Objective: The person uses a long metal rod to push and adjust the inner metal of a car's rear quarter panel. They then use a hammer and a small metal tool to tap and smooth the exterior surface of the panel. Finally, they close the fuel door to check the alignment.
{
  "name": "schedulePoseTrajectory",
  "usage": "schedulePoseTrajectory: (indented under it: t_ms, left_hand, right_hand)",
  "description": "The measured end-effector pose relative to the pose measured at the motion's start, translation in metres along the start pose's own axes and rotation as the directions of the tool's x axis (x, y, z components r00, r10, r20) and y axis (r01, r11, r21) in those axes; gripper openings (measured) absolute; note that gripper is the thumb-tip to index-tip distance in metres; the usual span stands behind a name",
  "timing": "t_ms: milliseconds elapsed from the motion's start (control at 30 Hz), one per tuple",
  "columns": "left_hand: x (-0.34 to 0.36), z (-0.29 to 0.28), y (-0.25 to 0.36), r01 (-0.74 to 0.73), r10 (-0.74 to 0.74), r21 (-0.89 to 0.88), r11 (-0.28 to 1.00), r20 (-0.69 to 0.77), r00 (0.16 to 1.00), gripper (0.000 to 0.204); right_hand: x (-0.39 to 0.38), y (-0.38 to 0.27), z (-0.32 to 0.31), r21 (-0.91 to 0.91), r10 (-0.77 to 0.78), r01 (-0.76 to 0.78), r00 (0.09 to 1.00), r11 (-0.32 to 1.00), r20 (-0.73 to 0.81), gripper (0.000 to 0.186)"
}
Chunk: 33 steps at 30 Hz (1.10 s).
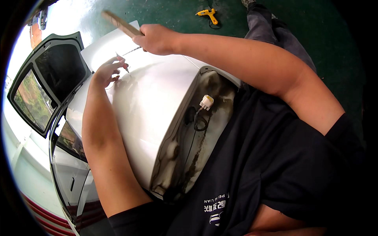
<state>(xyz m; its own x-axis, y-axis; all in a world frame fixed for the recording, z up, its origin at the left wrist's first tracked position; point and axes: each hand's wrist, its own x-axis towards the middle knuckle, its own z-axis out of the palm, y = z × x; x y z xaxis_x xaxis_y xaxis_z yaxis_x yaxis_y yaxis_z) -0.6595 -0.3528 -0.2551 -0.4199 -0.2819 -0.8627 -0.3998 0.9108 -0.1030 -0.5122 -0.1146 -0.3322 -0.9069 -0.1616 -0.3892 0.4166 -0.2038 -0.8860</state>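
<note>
A white car body panel with a glossy curved surface lies under both hands. My left hand pinches a slim, short, pointed tool, its tip at or just above the panel; I cannot tell whether it touches. In my right hand, fingers closed around one end, is a long flat tan bar. The bar slants up and left over the panel, and its exact kind is not clear.
Near my body, a grimy lamp recess holds a white wire connector. An open car door stands at left. A yellow glue gun lies on the green floor. Someone's dark-trousered leg is at the upper right.
</note>
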Motion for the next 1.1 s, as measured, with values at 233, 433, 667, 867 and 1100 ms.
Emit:
schedulePoseTrajectory:
  t_ms: [233,433,667,867,1100]
  left_hand:
    - [0.002,0.002,0.002,0.021,-0.022,0.065,0.998,0.008,1.0,0.033]
    - [0.002,0.002,0.004,0.015,-0.018,0.096,0.995,0.029,0.999,0.028]
    - [0.005,0.005,0.002,-0.017,0.016,0.046,0.999,0.019,1.0,0.032]
    - [0.0,0.008,0.009,-0.019,0.016,0.078,0.997,0.038,0.999,0.033]
    - [0.0,0.012,0.012,0.005,-0.008,0.126,0.992,0.026,1.0,0.036]
  right_hand:
    - [0.006,0.006,-0.003,-0.118,0.081,-0.06,0.979,0.991,0.188,0.042]
    - [0.003,0.005,0.003,-0.133,-0.003,0.009,0.999,0.991,0.041,0.043]
    - [0.004,0.005,0.001,-0.005,-0.029,0.029,0.999,1.0,-0.024,0.062]
    - [0.009,0.009,-0.001,-0.214,0.042,0.015,0.964,0.977,0.263,0.054]
    - [-0.001,0.007,-0.002,-0.031,-0.012,0.011,0.999,0.999,-0.031,0.06]
